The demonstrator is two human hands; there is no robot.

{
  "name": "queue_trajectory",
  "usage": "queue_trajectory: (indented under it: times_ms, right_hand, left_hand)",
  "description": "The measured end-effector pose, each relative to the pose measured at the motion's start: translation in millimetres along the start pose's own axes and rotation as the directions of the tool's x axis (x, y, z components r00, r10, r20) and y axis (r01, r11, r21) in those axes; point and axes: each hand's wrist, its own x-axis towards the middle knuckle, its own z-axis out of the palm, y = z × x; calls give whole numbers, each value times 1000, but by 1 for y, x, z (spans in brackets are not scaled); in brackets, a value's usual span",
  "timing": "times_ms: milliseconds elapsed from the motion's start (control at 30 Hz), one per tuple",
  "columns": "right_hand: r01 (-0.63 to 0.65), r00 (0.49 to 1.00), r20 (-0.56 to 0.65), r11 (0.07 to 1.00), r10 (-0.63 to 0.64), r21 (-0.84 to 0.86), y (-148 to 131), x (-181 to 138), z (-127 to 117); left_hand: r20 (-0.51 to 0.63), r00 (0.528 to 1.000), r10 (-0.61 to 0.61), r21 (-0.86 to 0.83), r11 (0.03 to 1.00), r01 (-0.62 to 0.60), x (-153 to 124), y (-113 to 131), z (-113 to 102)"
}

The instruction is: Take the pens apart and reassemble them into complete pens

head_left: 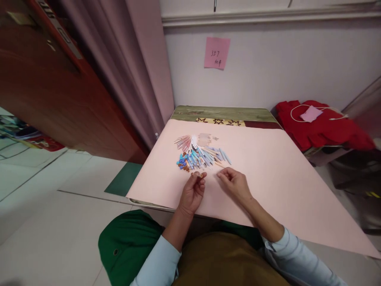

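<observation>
My left hand [193, 192] is closed near the table's front side, pinching a small brownish pen part [201, 175] at the fingertips. To its right, my right hand [236, 183] has thumb and fingers drawn together; whether anything is between them is too small to tell. Just beyond both hands lies a spread of pen parts. Blue and brown small pieces [182, 162] sit at its left, with blue pen barrels [195, 158] beside them. Behind are clear pinkish tubes [183, 142], thin white sticks [194, 141] and pale flat pieces [204, 139]. Light-blue pens [225, 156] lie at the right.
Pale pink paper [268, 171] covers most of the table [226, 113]. A pink note [217, 53] is stuck on the wall. Red cloth [324, 123] with a white cable lies at the right. A brown door [74, 99] and purple curtain [145, 59] stand at left.
</observation>
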Motion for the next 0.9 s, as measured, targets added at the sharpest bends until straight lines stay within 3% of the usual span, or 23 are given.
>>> queue_trajectory:
  times_ms: [133, 267, 433, 667, 900]
  right_hand:
    - [-66, 982, -191, 953, 9, -295, 15, 14, -31]
    - [-89, 978, -207, 931, 15, -355, 22, 18, -38]
    - [18, 991, -113, 921, -67, -390, 15, 21, -25]
    - [88, 995, 7, 879, -96, -469, -2, 41, -7]
    - [117, 991, 111, 839, -68, -532, -17, 53, 29]
  left_hand:
    - [10, 999, 46, 58, 997, -46, -1, 1, 0]
    - [17, 993, 119, -16, 993, -119, 9, 11, 4]
    - [-4, 986, 166, -75, 983, -166, 21, 20, 6]
    - [-12, 990, 141, 22, 990, -140, 20, 17, 0]
    - [-1, 980, 199, 148, 969, -197, 25, 15, 2]
